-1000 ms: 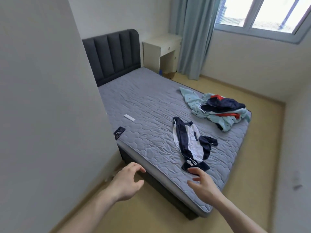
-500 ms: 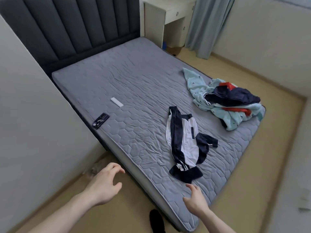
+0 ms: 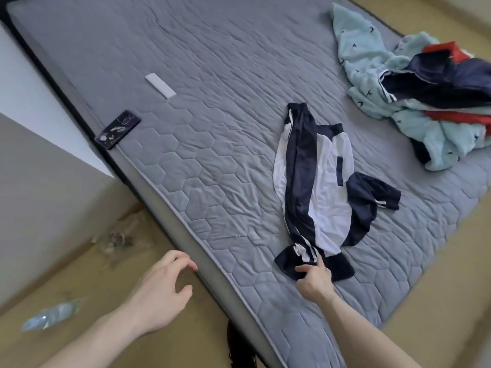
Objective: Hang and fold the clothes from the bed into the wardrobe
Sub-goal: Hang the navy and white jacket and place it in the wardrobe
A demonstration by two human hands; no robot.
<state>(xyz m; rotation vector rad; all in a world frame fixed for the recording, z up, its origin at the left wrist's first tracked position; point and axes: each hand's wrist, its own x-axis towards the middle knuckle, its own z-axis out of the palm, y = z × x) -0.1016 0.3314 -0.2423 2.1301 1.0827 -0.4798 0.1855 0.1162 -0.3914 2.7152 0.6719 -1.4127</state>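
A grey mattress [image 3: 212,128] quilted in hexagons carries a smooth navy-and-white jacket [image 3: 316,187], lying crumpled lengthwise near its near edge. The right hand [image 3: 314,281] pinches the jacket's dark ribbed hem between thumb and fingers. The left hand [image 3: 159,293] hovers over the mattress edge, fingers loosely curled and spread, holding nothing. At the far right lies a fleecy pale-teal heap [image 3: 372,83] with navy and red garments on it. To the left lie a flat white remote [image 3: 160,85] and a dark phone [image 3: 118,129].
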